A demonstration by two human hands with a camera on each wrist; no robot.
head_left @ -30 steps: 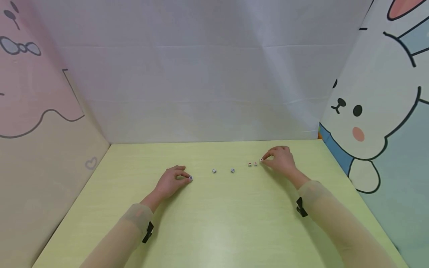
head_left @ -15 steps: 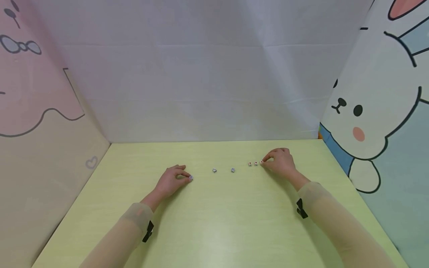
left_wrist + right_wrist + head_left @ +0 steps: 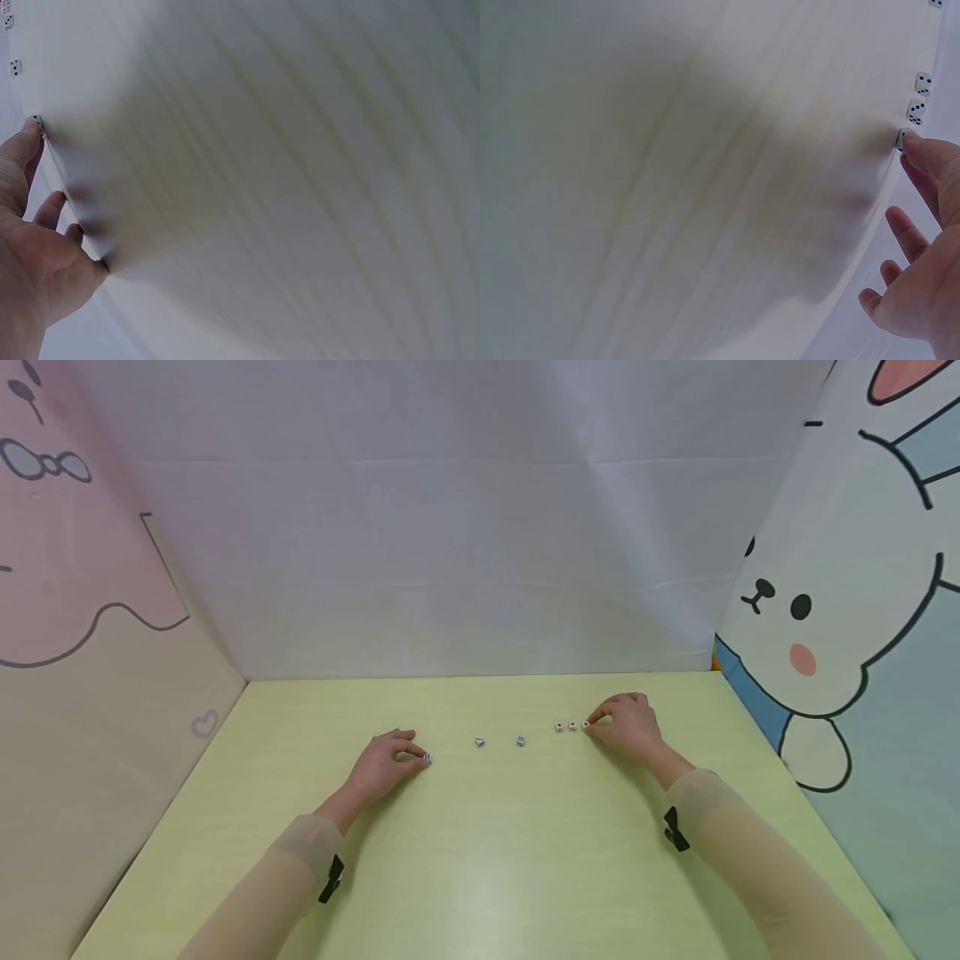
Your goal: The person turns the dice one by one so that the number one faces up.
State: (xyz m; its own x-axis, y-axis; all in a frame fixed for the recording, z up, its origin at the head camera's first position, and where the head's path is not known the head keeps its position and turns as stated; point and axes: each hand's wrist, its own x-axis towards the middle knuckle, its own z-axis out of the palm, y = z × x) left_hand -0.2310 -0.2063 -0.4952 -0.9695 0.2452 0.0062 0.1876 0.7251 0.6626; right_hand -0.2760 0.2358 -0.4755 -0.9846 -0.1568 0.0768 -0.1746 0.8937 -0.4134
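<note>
Pinching a small, dark-spotted white die (image 3: 428, 758) between thumb and finger of the left hand (image 3: 382, 767), and pinching another cube-shaped die (image 3: 585, 726) likewise in the right hand (image 3: 628, 724). Flanking two loose dice (image 3: 480, 742) lying apart between the hands on a smooth, pale-yellow, faintly grained counter (image 3: 480, 860), with a round-cornered pair of dice (image 3: 558, 727) set just beside the right hand's die, toward the left hand.
</note>
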